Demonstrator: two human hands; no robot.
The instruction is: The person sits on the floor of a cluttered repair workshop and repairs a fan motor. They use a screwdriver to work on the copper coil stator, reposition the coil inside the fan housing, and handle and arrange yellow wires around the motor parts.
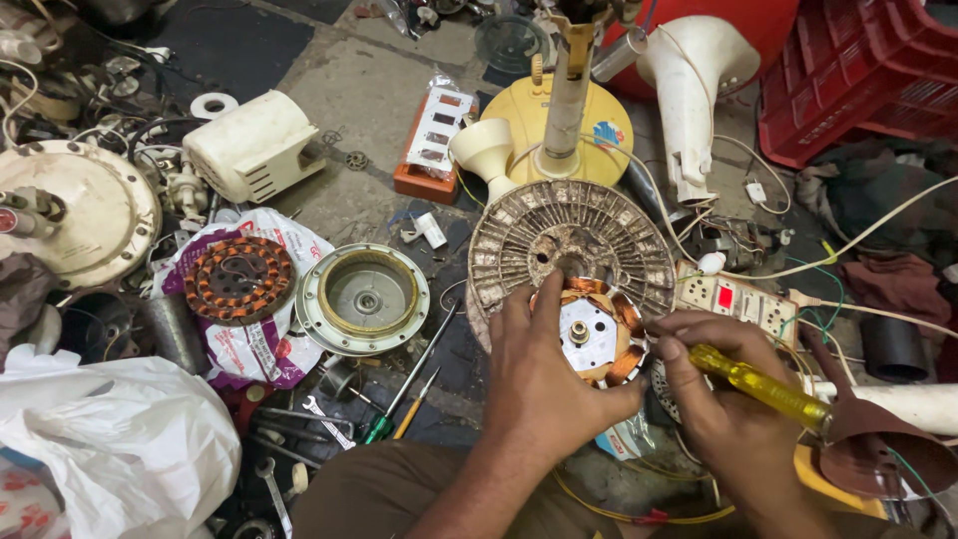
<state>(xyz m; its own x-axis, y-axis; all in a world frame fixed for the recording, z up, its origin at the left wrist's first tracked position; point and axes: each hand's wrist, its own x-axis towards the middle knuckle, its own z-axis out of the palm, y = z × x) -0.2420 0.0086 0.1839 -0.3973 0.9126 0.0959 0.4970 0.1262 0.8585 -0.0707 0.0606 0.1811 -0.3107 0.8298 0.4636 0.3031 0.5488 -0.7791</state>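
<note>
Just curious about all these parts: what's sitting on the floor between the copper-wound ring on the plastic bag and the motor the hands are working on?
In the head view, a round metal housing lies between them.

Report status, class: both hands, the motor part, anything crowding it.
Left hand steadies copper-wound motor stator. Right hand, grip shut on yellow-handled screwdriver, tip at stator edge. Dusty round finned rotor housing behind, white power strip close right.
</note>
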